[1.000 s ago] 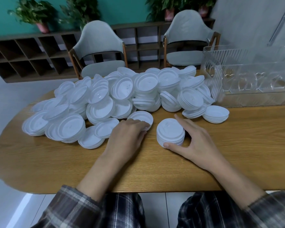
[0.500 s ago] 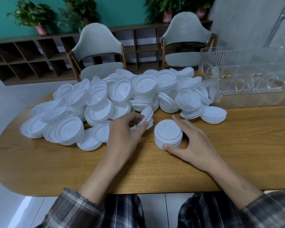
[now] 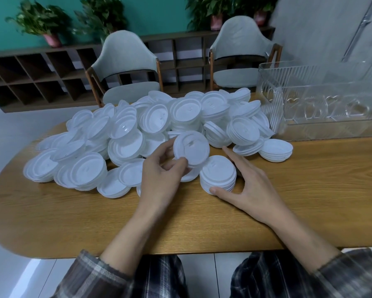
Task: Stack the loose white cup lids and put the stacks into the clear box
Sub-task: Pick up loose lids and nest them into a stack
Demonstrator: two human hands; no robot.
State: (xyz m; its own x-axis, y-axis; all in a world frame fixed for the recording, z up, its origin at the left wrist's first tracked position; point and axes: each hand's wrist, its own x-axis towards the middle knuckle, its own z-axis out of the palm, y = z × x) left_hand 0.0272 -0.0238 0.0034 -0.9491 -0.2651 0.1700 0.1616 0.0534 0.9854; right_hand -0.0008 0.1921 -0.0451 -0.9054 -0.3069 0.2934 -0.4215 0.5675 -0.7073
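Note:
A big heap of loose white cup lids (image 3: pixel 142 136) covers the far half of the wooden table (image 3: pixel 309 190). My left hand (image 3: pixel 161 179) pinches a single white lid (image 3: pixel 191 148) by its edge and holds it tilted above the table, just left of a short stack of lids (image 3: pixel 218 174). My right hand (image 3: pixel 251 186) cups that stack, thumb at its near side and fingers along its right side. The clear box (image 3: pixel 322 100) stands at the table's far right, with a ribbed wall facing the heap.
A small separate stack of lids (image 3: pixel 276 150) lies near the box's front corner. Two grey chairs (image 3: pixel 127 67) stand behind the table, with a low wooden shelf and potted plants beyond. Bare wood stretches along the table's near edge.
My left hand picked one lid off the table at the heap's edge, raised it and turned it flat face toward me, moving it toward the stack. My right hand stayed around the stack.

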